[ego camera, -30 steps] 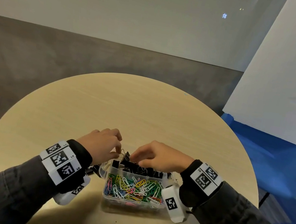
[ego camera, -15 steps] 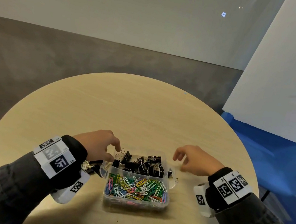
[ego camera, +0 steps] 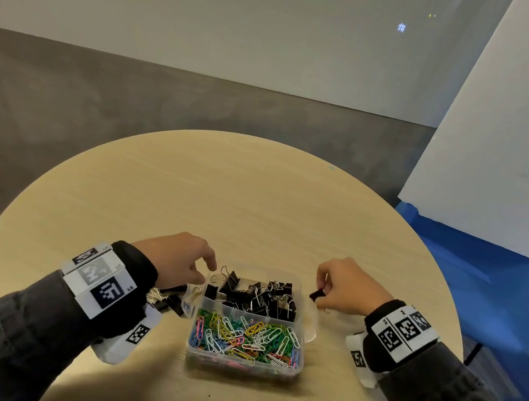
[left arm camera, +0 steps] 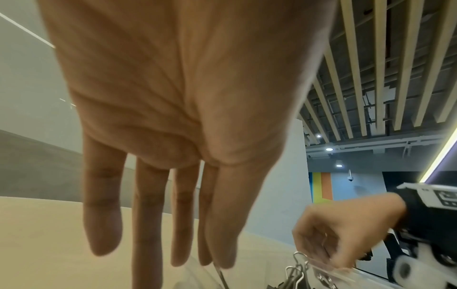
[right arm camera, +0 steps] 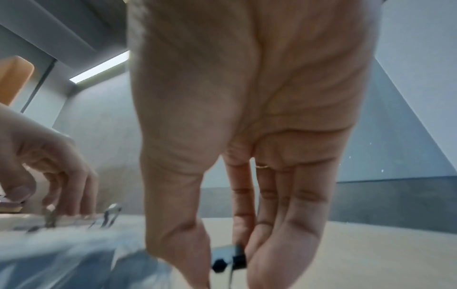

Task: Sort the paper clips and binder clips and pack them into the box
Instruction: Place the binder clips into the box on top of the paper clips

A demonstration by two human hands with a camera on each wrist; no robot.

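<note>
A: Head view first. How many containers do you count?

B: One clear plastic box (ego camera: 312, 315) on the round wooden table (ego camera: 222, 193), split into two compartments. The far compartment holds a heap of black binder clips (ego camera: 258, 298), too tangled to count. The near one holds a pile of coloured paper clips (ego camera: 246, 338), also beyond counting.

A: Anything still outside the box?

B: Yes. A small cluster of loose binder clips (ego camera: 171, 298) lies on the table just left of the box, partly hidden under the left wrist; I make out at least three. One more black binder clip (ego camera: 316, 294) is at the right hand, just beside the box's right rim.

A: So two hands. What is each doing?

B: The right hand (ego camera: 351, 288) pinches that one clip between thumb and fingertips. The right wrist view confirms it: the clip (right arm camera: 228, 259) sits between the thumb and the curled fingers (right arm camera: 284, 224), low over the table. The left hand (ego camera: 177, 261) hovers at the box's left far corner. From the left wrist camera its fingers (left arm camera: 148, 224) hang nearly straight and hold nothing, with the thumb tip close to a clip's wire handle.

A: Anything else around?

B: One blue chair (ego camera: 501, 293) to the right of the table.
</note>
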